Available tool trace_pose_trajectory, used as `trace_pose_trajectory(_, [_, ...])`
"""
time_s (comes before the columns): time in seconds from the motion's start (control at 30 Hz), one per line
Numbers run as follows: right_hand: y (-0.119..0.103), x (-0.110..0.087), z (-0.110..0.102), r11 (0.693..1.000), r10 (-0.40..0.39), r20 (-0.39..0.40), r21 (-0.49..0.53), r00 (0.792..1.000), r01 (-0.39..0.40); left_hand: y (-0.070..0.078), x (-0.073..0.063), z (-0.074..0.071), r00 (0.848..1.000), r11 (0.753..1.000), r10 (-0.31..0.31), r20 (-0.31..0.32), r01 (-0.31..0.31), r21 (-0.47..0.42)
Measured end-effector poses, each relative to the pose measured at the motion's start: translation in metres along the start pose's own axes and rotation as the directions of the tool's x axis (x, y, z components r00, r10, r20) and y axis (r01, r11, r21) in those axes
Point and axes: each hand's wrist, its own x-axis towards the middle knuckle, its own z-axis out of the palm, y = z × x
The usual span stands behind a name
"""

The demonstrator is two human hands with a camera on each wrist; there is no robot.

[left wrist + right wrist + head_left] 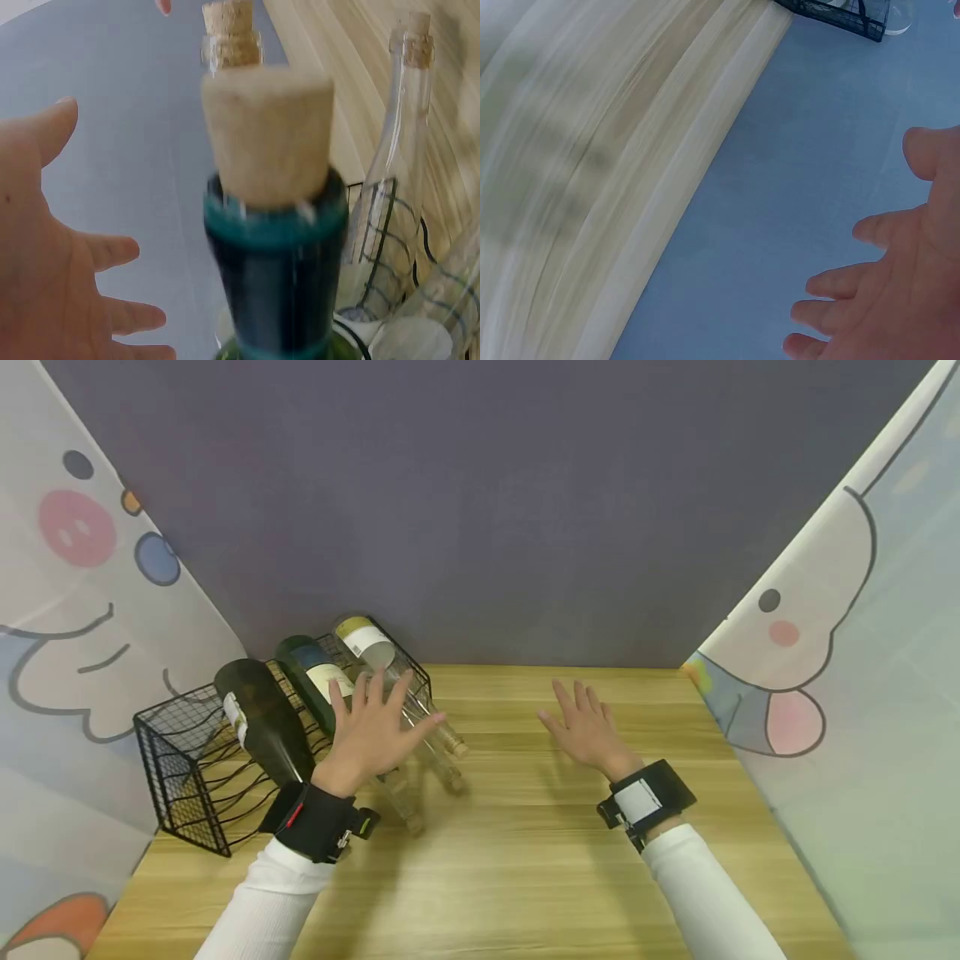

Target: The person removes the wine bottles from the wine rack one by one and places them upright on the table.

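My left hand (367,731) hovers with spread fingers over a black wire rack (176,777) of bottles on the table's left side, gripping nothing. A dark bottle (262,718), a green bottle (303,672) with a pale label and a clear bottle (367,639) lie tilted in the rack. Corked clear necks (442,768) stick out past the hand, which partly hides the bottles. Close up in the left wrist view are a cork (266,142) in a dark neck (277,277) and a clear corked bottle (401,135). My right hand (588,731) is empty, fingers extended, above the table.
A wood-grain table (525,877) spreads beneath both hands. Behind it rises a dark grey panel (480,510). Cartoon-printed sheets stand on the left (67,635) and right (862,760). Part of the rack (840,15) appears at the top of the right wrist view.
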Motion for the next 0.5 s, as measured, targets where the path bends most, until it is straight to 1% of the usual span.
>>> trace_pose_trajectory(0.13, [-0.007,0.006,-0.002,1.0,-0.016,0.019,-0.015,1.0,0.017,-0.01,-0.003,-0.005,1.0,1.0,-0.023,0.002,0.023,-0.008])
trace_pose_trajectory(0.3, [-0.016,0.011,-0.003,1.0,-0.025,0.034,-0.002,0.999,0.025,-0.03,-0.01,-0.013,0.998,0.998,-0.052,0.028,0.053,-0.038])
trace_pose_trajectory(0.37, [-0.02,0.013,-0.003,1.0,-0.031,0.033,0.007,0.999,0.031,-0.039,-0.013,-0.017,0.997,0.996,-0.069,0.036,0.071,-0.053])
trace_pose_trajectory(0.5, [-0.027,0.016,-0.003,0.999,-0.033,0.044,0.017,0.998,0.032,-0.054,-0.017,-0.029,0.995,0.993,-0.1,0.029,0.101,-0.06])
